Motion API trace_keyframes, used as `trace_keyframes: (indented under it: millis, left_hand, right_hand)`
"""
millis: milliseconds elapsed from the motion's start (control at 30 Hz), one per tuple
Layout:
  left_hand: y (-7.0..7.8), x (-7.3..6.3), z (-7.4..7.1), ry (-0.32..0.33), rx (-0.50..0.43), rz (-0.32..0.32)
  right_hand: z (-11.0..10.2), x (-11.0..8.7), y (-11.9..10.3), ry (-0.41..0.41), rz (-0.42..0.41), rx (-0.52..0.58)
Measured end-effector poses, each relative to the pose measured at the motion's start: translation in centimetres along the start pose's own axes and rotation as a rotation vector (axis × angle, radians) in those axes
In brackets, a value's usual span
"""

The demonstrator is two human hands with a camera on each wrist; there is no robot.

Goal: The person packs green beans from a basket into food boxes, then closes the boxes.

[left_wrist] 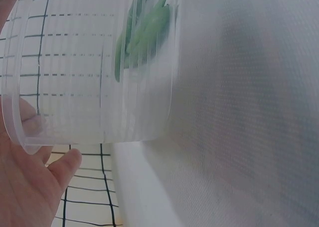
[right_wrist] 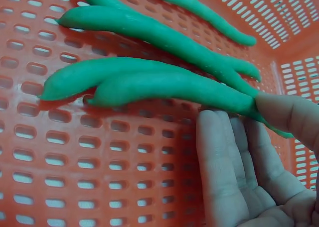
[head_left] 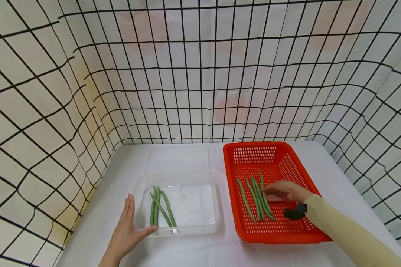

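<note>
My right hand reaches into the red basket. In the right wrist view its thumb and fingertips pinch a green bean near one end, with another bean right alongside. Several more green beans lie in the basket to the left of this hand. My left hand is at the near left corner of a clear plastic container, fingers straight and thumb spread along the front rim. Several green beans lie inside the container, toward its left side; the left wrist view shows them through the clear wall.
The container and basket stand side by side on a white-covered table. Behind the container lies a flat clear lid. Black wire mesh in front of white sheeting encloses the back and both sides.
</note>
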State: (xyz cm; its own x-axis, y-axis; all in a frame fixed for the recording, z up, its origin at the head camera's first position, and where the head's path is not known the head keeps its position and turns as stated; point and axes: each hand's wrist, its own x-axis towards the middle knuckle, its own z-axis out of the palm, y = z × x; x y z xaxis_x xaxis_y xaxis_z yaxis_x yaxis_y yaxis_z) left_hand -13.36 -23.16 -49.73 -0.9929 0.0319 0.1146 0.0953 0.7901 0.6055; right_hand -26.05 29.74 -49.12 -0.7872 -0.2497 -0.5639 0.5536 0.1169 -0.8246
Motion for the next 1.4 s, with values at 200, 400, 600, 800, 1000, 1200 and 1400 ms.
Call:
trace_keyframes:
  millis: [200,400,600,800,1000,1200,1400]
  left_hand:
    - [0.0,0.1,0.0,0.001,0.001,0.001]
    - [0.1,0.1,-0.1,-0.003,0.008,0.001]
    - [0.1,0.1,-0.2,-0.006,0.005,-0.01]
    - [0.0,0.2,-0.1,-0.012,-0.002,-0.01]
    - [-0.1,0.1,-0.1,-0.003,-0.014,0.003]
    - [0.0,0.2,0.0,-0.008,-0.029,0.0]
    - [0.0,0.1,-0.1,-0.012,-0.016,-0.011]
  right_hand:
    - [-0.5,-0.4,-0.5,-0.033,-0.027,0.075]
    - [0.3,-0.7,-1.5,-0.056,-0.064,0.077]
    - [2.9,-0.3,-3.4,-0.067,-0.072,0.071]
    - [6.6,-0.2,-5.6,-0.133,-0.093,0.092]
    - [11.1,0.1,-7.3,-0.174,-0.122,0.048]
    - [15.3,1.1,-8.0,-0.218,-0.126,-0.003]
    - [19.3,1.9,-7.9,-0.271,-0.103,-0.035]
